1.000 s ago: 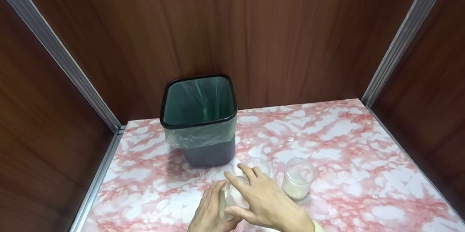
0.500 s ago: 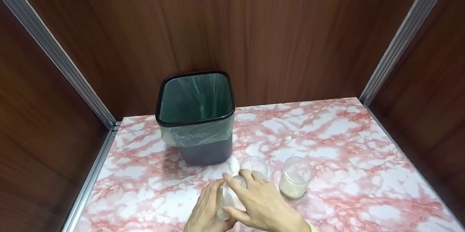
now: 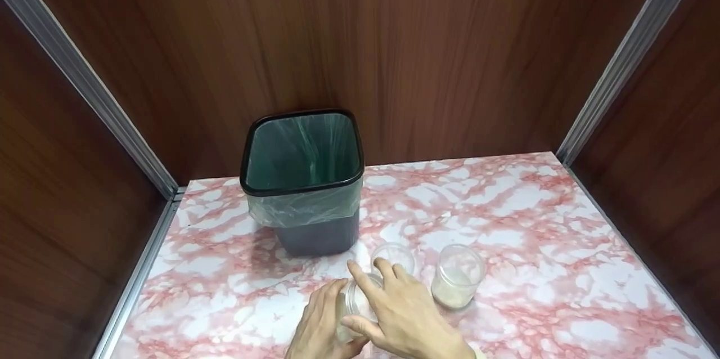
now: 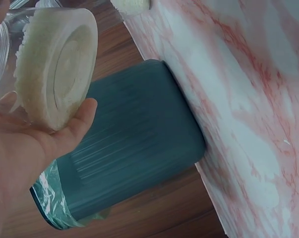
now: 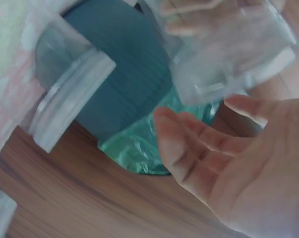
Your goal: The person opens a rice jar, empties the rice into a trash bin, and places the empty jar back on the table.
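My left hand grips a clear plastic jar around its side. In the left wrist view, a thick layer of white rice-like grains fills the bottom of that jar, and my left hand supports it from below. Over the jar's top spreads my right hand, which partly hides it in the head view. The right wrist view shows my right hand with loosely bent fingers, a small gap away from the held jar.
A second clear jar with pale grains stands right of my hands. Behind my right fingers is another clear round container. A dark bin with a plastic liner stands at the back left on the marbled table, against brown wood-grain panels.
My right hand's fingers have shifted slightly over the jar's top, with the index finger now lifted and straighter. The left hand keeps its grip. The head view has moved a little.
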The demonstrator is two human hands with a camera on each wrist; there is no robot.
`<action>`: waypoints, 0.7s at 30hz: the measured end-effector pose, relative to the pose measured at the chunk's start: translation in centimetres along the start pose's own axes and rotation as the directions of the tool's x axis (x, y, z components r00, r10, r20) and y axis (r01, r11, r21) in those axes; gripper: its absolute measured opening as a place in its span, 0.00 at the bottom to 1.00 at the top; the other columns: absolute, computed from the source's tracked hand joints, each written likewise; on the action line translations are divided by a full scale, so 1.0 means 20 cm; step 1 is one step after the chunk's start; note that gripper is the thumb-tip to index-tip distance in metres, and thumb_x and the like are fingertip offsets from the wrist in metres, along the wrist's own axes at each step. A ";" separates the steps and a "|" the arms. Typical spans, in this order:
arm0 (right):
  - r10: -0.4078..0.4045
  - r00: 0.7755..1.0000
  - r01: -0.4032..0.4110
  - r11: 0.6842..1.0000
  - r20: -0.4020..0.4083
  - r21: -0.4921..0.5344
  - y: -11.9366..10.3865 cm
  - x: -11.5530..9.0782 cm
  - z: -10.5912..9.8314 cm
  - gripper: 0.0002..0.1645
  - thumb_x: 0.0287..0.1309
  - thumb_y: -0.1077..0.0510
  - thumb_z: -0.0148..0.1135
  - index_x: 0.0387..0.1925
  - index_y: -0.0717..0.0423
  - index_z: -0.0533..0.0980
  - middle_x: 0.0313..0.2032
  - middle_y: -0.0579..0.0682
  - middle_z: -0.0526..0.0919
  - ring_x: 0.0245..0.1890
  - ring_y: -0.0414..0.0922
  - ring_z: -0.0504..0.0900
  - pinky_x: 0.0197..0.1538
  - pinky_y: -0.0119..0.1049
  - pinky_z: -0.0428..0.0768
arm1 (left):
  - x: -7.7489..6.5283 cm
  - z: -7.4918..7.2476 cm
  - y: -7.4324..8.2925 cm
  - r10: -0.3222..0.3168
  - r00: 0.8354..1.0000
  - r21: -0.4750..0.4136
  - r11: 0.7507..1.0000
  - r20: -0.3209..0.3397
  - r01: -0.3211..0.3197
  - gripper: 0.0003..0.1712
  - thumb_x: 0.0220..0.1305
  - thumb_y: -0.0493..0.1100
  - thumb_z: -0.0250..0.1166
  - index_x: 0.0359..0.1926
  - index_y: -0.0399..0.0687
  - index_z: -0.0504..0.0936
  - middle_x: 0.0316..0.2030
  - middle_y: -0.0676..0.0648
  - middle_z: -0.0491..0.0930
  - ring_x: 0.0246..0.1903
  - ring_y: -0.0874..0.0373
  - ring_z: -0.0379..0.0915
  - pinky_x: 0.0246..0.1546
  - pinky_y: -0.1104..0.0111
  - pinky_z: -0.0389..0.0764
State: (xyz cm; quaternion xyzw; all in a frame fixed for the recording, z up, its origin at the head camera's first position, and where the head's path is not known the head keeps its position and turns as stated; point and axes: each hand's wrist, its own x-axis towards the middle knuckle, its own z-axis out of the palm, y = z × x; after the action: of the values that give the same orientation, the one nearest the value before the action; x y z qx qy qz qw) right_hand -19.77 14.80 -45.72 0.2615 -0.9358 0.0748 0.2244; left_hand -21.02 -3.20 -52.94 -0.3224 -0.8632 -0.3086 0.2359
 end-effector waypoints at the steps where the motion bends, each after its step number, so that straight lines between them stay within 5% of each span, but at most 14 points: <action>1: 0.010 1.000 -0.010 1.000 0.009 0.001 -0.01 0.00 0.01 0.44 0.56 0.25 0.40 0.68 0.43 0.57 0.47 0.54 0.72 0.36 0.46 0.76 0.26 0.37 0.78 | 0.00 0.00 0.00 0.000 1.000 0.001 1.000 0.004 0.000 0.55 0.37 0.59 0.75 0.63 0.39 0.60 0.54 0.46 0.68 0.49 0.50 0.68 0.42 0.56 0.77; 9: -0.035 0.999 0.036 0.999 -0.027 0.033 -0.01 -0.01 0.02 0.39 0.57 0.29 0.45 0.64 0.43 0.64 0.43 0.52 0.74 0.34 0.45 0.76 0.18 0.34 0.74 | 0.00 -0.02 0.00 -0.024 0.999 -0.019 1.000 0.042 0.025 0.55 0.36 0.55 0.76 0.63 0.42 0.60 0.55 0.47 0.68 0.52 0.51 0.68 0.47 0.56 0.76; 16: -0.168 0.985 0.158 0.972 0.045 0.174 0.02 -0.01 -0.02 0.40 0.53 0.34 0.57 0.66 0.40 0.60 0.58 0.50 0.67 0.48 0.47 0.72 0.32 0.39 0.79 | -0.02 0.00 -0.02 0.026 1.000 0.013 1.000 -0.007 -0.026 0.52 0.34 0.53 0.74 0.61 0.37 0.61 0.53 0.43 0.69 0.51 0.48 0.69 0.47 0.54 0.76; 21: -0.150 0.986 0.131 0.967 0.070 0.220 0.02 -0.01 -0.03 0.44 0.52 0.30 0.55 0.68 0.39 0.57 0.65 0.52 0.61 0.57 0.51 0.67 0.46 0.48 0.78 | -0.03 -0.01 -0.01 -0.001 1.000 0.018 1.000 -0.005 0.001 0.50 0.43 0.58 0.71 0.62 0.40 0.60 0.55 0.46 0.68 0.51 0.50 0.68 0.44 0.54 0.77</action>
State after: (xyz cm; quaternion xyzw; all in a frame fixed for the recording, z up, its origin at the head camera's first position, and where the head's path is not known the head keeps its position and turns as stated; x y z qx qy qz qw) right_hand -19.60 15.47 -45.35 0.3528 -0.9101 0.1478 0.1591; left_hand -20.80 -3.72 -53.29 -0.3189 -0.8655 -0.3019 0.2408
